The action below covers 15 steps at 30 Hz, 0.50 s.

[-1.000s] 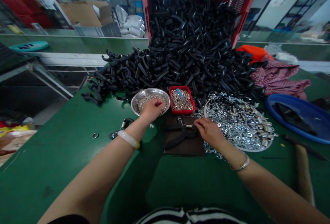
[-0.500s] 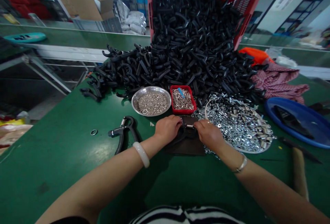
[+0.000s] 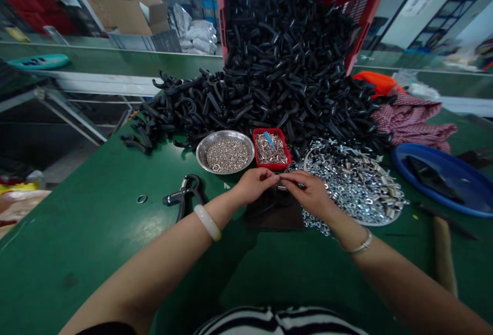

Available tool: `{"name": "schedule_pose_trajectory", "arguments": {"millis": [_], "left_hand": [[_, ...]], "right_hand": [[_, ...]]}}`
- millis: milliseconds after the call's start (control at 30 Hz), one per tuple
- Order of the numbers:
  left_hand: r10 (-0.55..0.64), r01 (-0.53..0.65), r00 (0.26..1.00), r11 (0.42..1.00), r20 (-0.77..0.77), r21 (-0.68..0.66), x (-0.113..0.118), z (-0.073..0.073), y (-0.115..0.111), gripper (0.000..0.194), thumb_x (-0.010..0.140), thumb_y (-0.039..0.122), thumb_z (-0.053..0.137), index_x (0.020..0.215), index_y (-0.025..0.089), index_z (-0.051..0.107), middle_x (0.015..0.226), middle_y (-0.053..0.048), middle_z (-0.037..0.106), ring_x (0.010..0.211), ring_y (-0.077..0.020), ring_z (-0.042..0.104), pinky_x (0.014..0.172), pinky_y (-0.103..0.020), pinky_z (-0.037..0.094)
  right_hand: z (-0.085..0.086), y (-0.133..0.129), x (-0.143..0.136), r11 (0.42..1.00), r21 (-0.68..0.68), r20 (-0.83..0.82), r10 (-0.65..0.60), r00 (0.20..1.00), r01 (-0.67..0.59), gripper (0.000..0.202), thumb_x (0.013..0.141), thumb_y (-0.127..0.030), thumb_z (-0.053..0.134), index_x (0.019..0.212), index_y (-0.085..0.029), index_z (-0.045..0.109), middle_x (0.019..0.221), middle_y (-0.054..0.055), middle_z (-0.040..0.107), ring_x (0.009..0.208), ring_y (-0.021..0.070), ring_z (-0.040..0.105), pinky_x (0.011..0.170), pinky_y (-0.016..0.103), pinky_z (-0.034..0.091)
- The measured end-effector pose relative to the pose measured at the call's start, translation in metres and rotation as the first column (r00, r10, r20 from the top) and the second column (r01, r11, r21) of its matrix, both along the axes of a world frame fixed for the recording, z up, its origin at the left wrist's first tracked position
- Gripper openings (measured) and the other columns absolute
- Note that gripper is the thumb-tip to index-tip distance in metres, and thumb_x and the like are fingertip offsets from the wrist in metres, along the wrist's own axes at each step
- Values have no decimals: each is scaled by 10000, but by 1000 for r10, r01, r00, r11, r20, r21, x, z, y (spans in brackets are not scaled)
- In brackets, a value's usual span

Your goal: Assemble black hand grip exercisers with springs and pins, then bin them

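Note:
My left hand (image 3: 254, 185) and my right hand (image 3: 310, 193) meet fingertip to fingertip over a dark block (image 3: 281, 218) on the green table. Both are pinched closed at the top of a black handle piece (image 3: 272, 202), where a bit of metal shows between them; whatever small part the fingertips hold is hidden. Behind them are a steel bowl of small metal parts (image 3: 227, 155) and a red tray of pins (image 3: 271, 149). An assembled black hand grip with a spring (image 3: 185, 195) lies left of my left hand.
A large pile of black handles (image 3: 285, 78) spills from a red crate (image 3: 362, 21) at the back. To the right are a heap of metal fittings (image 3: 358, 186), a blue plate (image 3: 473, 186) and a hammer (image 3: 444, 253). A metal ring (image 3: 141, 199) lies at left.
My hands have come together, the right one shifting left and the left one slightly up, so their fingertips now meet above the spring. The camera view has shifted slightly.

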<state>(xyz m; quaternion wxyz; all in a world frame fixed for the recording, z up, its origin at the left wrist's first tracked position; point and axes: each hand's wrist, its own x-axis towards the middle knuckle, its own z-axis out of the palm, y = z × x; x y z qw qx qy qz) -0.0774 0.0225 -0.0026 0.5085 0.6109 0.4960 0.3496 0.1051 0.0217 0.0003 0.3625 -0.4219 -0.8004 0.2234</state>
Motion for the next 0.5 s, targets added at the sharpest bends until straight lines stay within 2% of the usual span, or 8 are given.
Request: {"name": "schedule_pose_trajectory", "arguments": {"millis": [100,200,333,500], "left_hand": [[19,57,963,961,267,-272,-1,6,0,242,755,381,573,716,144,550,640,21,518,484,-40,367,448,-178,252],[26,173,909,885,416,-433,-5,8,-2,309,714,425,618,702,136,512,633,38,461,447,-15,295,401,-158,149],[42,264,848,831,529,-489,-7,5,-3,387,633,453,688,694,133,481,610,57,417,422,4,261,385,-138,106],[126,238,796,834,592,-498,2,6,-5,422,586,455,721,667,137,456,585,69,396,406,10,252,379,-128,105]], "right_hand": [[1,1,-15,996,-94,-222,-16,975,-5,139,785,-306,583,855,-220,668,832,25,656,790,150,597,742,304,465],[-1,3,-23,963,-259,-360,-23,933,-77,139,736,-330,637,787,-204,664,790,15,660,760,145,595,735,307,466],[-5,0,-30,903,-398,-518,-74,852,-164,172,694,-351,673,767,-201,632,716,-11,635,635,113,564,602,257,465],[-6,-8,-40,904,-413,-580,-165,798,-113,211,741,-394,613,784,-195,557,671,-7,597,503,84,494,437,206,386]]}}
